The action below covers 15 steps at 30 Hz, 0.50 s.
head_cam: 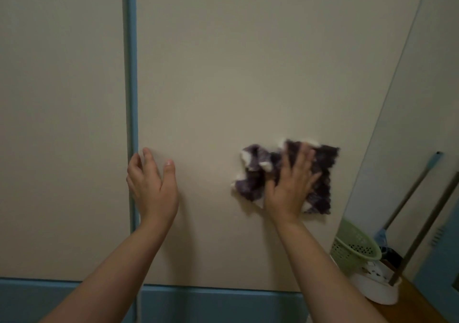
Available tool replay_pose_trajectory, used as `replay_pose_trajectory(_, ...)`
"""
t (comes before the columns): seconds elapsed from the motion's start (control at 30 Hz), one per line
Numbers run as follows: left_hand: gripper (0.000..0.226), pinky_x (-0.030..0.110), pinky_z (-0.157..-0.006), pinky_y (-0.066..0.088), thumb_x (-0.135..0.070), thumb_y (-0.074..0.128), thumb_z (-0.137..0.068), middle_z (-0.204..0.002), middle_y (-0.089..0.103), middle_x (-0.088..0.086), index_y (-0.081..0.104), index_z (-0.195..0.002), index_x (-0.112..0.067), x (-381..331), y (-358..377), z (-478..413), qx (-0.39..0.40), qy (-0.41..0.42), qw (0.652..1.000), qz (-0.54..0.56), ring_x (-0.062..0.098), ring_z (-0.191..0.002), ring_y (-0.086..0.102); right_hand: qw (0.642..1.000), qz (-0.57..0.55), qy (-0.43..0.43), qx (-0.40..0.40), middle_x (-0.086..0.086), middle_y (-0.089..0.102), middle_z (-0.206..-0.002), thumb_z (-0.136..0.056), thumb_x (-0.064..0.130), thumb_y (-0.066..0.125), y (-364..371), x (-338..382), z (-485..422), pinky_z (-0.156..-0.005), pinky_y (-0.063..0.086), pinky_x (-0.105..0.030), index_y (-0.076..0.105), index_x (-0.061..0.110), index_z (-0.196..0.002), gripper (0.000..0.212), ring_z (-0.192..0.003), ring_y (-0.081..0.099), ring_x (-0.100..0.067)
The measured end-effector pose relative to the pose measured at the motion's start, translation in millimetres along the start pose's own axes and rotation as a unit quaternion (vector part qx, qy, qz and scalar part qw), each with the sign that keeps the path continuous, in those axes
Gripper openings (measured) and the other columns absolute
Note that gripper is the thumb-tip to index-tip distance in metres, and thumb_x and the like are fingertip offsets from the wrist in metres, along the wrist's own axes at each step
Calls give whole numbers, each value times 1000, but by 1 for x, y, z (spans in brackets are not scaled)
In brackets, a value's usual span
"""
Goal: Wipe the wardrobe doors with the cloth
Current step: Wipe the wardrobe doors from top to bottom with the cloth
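Observation:
Two beige wardrobe doors fill the view, the right door (248, 62) and the left door (59, 99), split by a blue vertical strip (131, 74). A dark purple and white cloth (253, 171) lies crumpled flat against the right door. My right hand (290, 186) presses on it with the palm flat and fingers spread. My left hand (151, 183) rests bare on the right door's left edge, fingers curled near the blue strip, holding nothing.
A blue band (198, 303) runs below the doors. At the right stand a green perforated basket (355, 245), a white container (377, 290) and long-handled tools (417, 233) leaning on the wall, on a brown surface (409, 307).

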<state>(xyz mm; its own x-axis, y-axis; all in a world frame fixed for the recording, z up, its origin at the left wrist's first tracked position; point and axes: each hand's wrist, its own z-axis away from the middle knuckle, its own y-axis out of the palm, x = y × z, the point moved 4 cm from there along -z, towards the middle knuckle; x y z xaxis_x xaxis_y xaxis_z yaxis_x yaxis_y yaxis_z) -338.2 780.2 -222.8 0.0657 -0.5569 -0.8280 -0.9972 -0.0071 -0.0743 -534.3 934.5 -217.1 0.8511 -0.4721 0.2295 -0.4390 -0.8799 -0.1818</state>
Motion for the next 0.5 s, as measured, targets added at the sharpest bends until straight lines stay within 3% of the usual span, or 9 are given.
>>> replay_pose_trajectory(0.1,74,36,-113,12,-45,30,-81,-150,22,15,21,-146,-11,0,-3,-1,0,-1,1000,14,29,-139,18,992,26,-121,26,-10,18,-149,-74,34,44,12,34,5,-109,2,-57,31,24,-139,67,-144,-11,-17)
replay_pose_trajectory(0.27,73,32,-112,11,-43,28,-83,-150,24,14,17,-147,-11,1,-7,-5,-8,-2,998,59,26,-139,19,967,37,-249,49,-8,22,-149,-73,33,48,32,81,11,-109,2,-58,33,28,-139,67,-145,-6,-19)
replay_pose_trajectory(0.4,70,32,-110,16,-42,28,-83,-143,34,15,23,-145,-10,3,-10,-9,-12,-5,996,93,25,-135,28,939,-11,-335,80,-12,37,-147,-78,29,53,46,120,23,-110,4,-58,53,25,-131,53,-140,23,-26)
replay_pose_trajectory(0.5,68,36,-113,22,-44,28,-84,-138,38,6,27,-143,-11,10,-16,-16,-11,-5,990,139,20,-133,32,894,-124,-416,110,-21,49,-136,-87,12,54,61,151,26,-110,15,-55,66,9,-115,30,-131,36,-33)
